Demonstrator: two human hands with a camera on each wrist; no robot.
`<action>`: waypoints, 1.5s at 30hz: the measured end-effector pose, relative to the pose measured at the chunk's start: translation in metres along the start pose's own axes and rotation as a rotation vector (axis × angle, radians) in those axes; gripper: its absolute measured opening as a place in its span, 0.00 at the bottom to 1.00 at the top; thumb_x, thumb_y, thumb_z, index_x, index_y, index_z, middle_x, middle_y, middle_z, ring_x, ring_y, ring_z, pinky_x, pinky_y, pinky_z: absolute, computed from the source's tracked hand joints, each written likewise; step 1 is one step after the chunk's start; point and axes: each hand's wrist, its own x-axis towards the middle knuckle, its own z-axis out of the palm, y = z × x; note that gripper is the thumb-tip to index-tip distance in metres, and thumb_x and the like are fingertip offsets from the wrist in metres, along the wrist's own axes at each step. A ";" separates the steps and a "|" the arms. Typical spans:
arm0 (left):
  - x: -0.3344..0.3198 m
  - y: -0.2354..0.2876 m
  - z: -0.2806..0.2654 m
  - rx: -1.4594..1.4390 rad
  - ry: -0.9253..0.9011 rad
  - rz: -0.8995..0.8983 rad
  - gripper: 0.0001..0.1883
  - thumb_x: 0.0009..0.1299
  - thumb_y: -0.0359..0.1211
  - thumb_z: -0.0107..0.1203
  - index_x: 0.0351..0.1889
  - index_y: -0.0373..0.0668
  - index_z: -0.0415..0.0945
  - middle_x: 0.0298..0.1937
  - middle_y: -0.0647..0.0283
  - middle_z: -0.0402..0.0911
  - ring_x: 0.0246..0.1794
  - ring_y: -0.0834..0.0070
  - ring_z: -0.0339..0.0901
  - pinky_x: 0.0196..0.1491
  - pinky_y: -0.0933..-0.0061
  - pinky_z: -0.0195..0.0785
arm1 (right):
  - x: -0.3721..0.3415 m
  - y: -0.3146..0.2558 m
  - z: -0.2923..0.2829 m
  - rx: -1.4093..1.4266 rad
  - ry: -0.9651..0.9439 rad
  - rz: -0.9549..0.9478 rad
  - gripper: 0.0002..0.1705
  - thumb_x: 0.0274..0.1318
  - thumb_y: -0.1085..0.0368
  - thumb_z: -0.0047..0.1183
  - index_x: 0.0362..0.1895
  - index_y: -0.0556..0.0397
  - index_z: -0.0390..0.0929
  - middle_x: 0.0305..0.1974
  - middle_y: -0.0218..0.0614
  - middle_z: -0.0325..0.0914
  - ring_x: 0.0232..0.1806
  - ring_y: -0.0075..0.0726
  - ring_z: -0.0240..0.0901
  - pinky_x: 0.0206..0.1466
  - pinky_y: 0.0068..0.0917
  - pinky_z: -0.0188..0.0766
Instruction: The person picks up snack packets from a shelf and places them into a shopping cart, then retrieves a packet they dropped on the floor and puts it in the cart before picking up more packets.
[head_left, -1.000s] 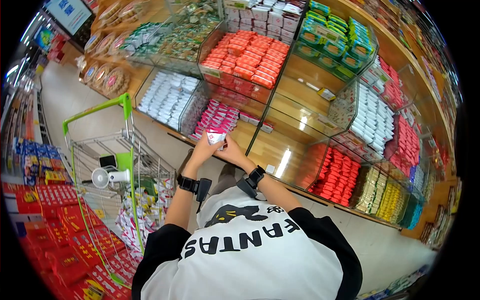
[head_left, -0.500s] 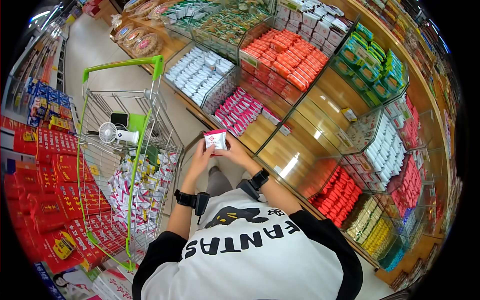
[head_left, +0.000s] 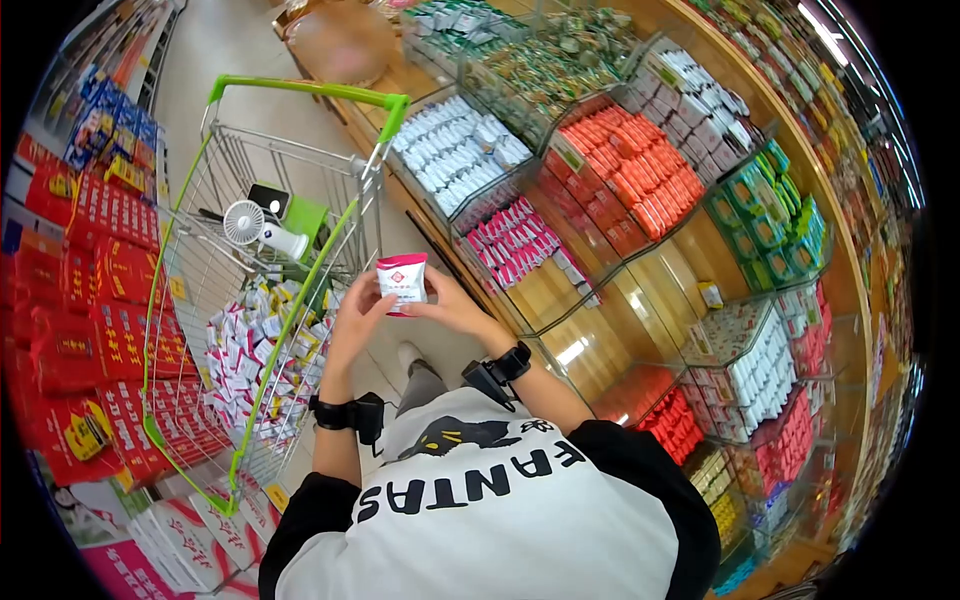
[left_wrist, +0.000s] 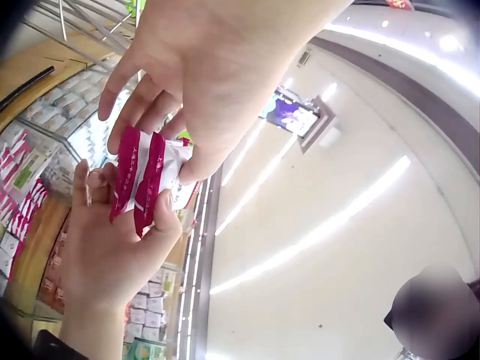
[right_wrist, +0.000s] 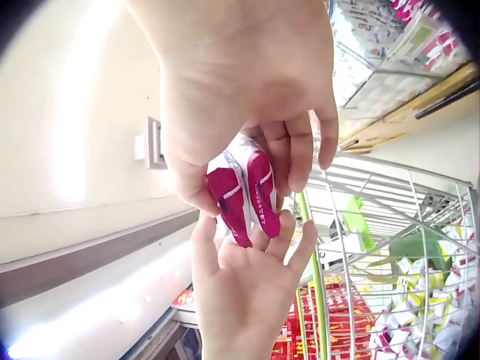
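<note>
Two small white sachets with magenta ends [right_wrist: 261, 196], laid flat against each other, are held between both hands in front of the torso. In the head view the front sachet [head_left: 402, 283] faces up with a red diamond print. My left hand [head_left: 350, 318] pinches the sachets at one side, its thumb over the front. From the other side my right hand [head_left: 455, 305] grips them with thumb and fingers. The left wrist view shows their magenta edges [left_wrist: 152, 176] side by side between the two hands. Left of the hands, similar sachets [head_left: 262, 350] lie heaped in a shopping cart [head_left: 300, 88].
A small white fan [head_left: 245, 225] and a phone [head_left: 268, 200] sit at the cart's near-handle end. Clear-walled bins on the right hold rows of magenta sachets [head_left: 515, 240], orange packs [head_left: 635, 165] and white packs [head_left: 460, 155]. Red boxes [head_left: 110, 330] are stacked beyond the cart.
The view has turned toward the cart, and the bins have shifted right in it. Both hands have swung left with the sachets, away from the bins; the front sachet's printed face now shows fully.
</note>
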 end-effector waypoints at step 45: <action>-0.151 0.021 -0.213 -0.276 0.771 -0.036 0.18 0.60 0.35 0.49 0.46 0.38 0.65 0.37 0.68 0.70 0.36 0.84 0.64 0.40 0.82 0.55 | 0.151 -0.026 0.268 -0.245 -0.541 -0.190 0.18 0.45 0.61 0.53 0.39 0.59 0.66 0.31 0.38 0.71 0.30 0.29 0.68 0.35 0.23 0.64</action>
